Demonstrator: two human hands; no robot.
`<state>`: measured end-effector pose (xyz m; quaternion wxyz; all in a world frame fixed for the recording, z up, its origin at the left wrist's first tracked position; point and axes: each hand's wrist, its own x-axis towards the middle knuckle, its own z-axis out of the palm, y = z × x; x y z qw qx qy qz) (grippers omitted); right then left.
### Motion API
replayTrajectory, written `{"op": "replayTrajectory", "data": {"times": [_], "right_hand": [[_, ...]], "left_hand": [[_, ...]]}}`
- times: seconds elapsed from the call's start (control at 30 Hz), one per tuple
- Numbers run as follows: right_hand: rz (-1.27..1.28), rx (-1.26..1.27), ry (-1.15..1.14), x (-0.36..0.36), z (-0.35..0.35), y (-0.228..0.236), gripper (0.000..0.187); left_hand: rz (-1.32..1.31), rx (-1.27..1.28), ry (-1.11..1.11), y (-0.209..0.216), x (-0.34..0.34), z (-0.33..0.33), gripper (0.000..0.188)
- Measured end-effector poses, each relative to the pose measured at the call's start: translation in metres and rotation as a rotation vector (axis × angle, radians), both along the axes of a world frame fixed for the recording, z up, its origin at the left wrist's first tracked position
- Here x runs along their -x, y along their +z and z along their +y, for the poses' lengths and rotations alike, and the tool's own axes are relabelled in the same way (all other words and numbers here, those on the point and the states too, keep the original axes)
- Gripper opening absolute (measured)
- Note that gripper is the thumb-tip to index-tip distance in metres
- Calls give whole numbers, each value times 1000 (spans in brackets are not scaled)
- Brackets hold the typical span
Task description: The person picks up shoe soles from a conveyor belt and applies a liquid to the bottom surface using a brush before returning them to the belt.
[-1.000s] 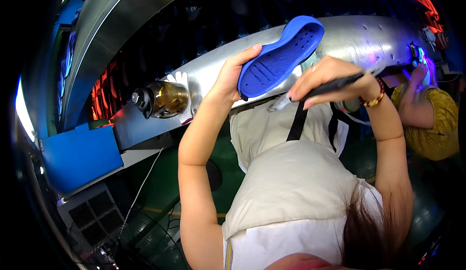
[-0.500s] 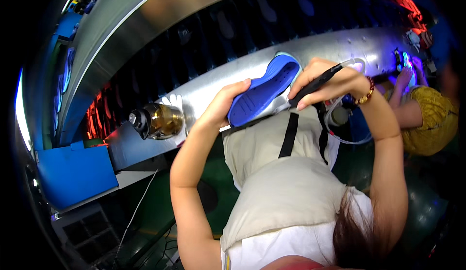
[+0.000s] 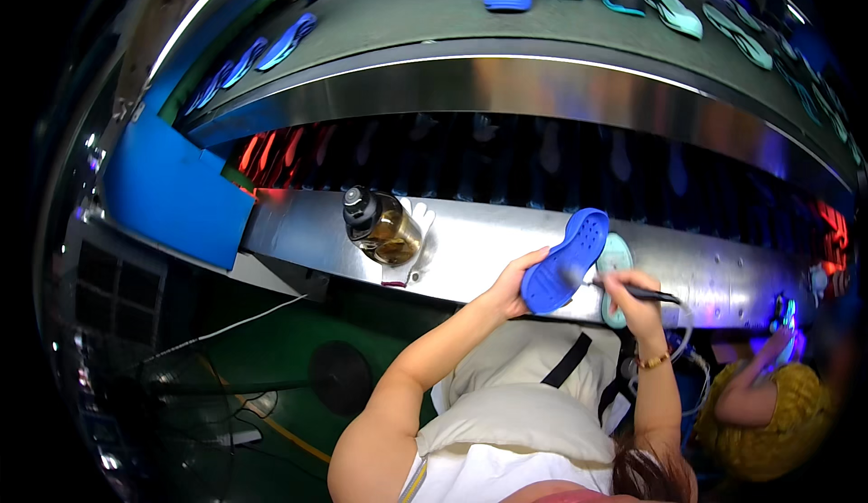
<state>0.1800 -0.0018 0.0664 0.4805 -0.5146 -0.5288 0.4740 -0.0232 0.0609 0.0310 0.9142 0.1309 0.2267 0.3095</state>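
My left hand (image 3: 514,286) is closed on the heel end of a blue foam shoe (image 3: 566,268), with small holes toward its far end, and holds it tilted above the metal bench. My right hand (image 3: 636,306) grips a black pen-shaped applicator (image 3: 649,295) that has a clear tube at its rear. The applicator's blurred tip meets or nearly meets the shoe's near right edge; contact cannot be made out. Just right of the blue shoe, a mint-green sole (image 3: 617,255) lies on the bench, partly covered by my right hand.
On the metal bench (image 3: 479,241) to the left stands a dark-capped bottle (image 3: 387,233) beside a white glove (image 3: 419,217). Beyond, a grey conveyor (image 3: 434,25) carries several shoe parts. Red-lit slots glow under it. A co-worker in a yellow top (image 3: 768,422) sits at right.
My view has shifted, bringing the conveyor top into sight. The blue shoe is turned, showing a flatter face, and my right hand has moved down beside its edge, uncovering more of the mint sole.
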Motion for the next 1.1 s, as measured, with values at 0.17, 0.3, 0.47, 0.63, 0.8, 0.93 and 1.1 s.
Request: {"op": "replayTrajectory", "data": {"times": [0.17, 0.3, 0.47, 0.63, 0.8, 0.93, 1.1], "right_hand": [[693, -85, -126, -24, -16, -12, 16], [764, 98, -228, -27, -14, -35, 13], [959, 209, -303, -2, -9, -42, 14], [941, 252, -393, -12, -15, -56, 12], [1067, 254, -443, -24, -10, -71, 12], [928, 299, -417, -33, -11, -81, 12], [900, 304, -402, -28, -13, -60, 25]], "left_hand": [[-72, -459, 223, 98, 61, -2, 54], [-125, -767, 424, 189, 87, 60, 61], [-523, -524, 726, 211, 159, 211, 55], [144, -532, 1038, 216, 115, 254, 74], [1416, -1625, 632, 235, 29, 237, 68], [1500, -2021, 344, 214, -4, 322, 68], [1662, -2201, 124, 204, 41, 460, 68]]}}
